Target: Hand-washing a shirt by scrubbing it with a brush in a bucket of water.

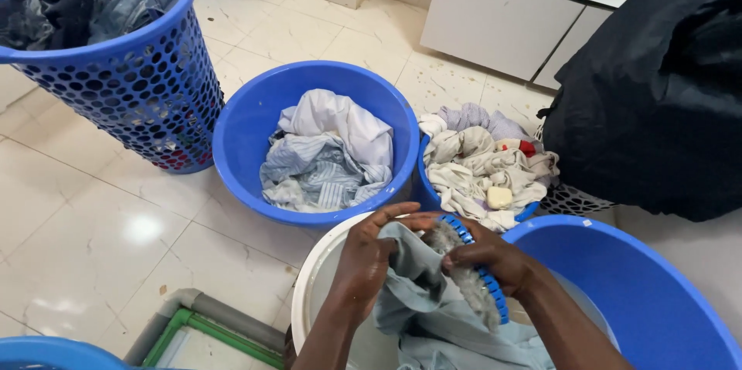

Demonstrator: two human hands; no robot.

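Left hand: the left hand (367, 254) is curled shut, fingers pinching a fold of the pale grey-blue wet cloth garment (433, 316) and bunching it up against the brush.
Right hand: the right hand (495, 258) is wrapped closed around the blue plastic scrubbing brush with grey bristles (479, 281), bristles turned toward the garment.
Garment and grip: the cloth lies between the two hands, its top edge caught in the left fingers, the rest hanging down under both wrists.
Where it sits: over the white round plastic basin (309, 293), just in front of the person.
Beside it: a large blue plastic tub (657, 300) touches the basin on the right.
Beyond: a blue round basin of white and striped shirts (239, 123), a smaller blue basin heaped with pale clothes (479, 165), and a perforated blue laundry basket of dark clothes (131, 84) on the tiled floor (100, 231).
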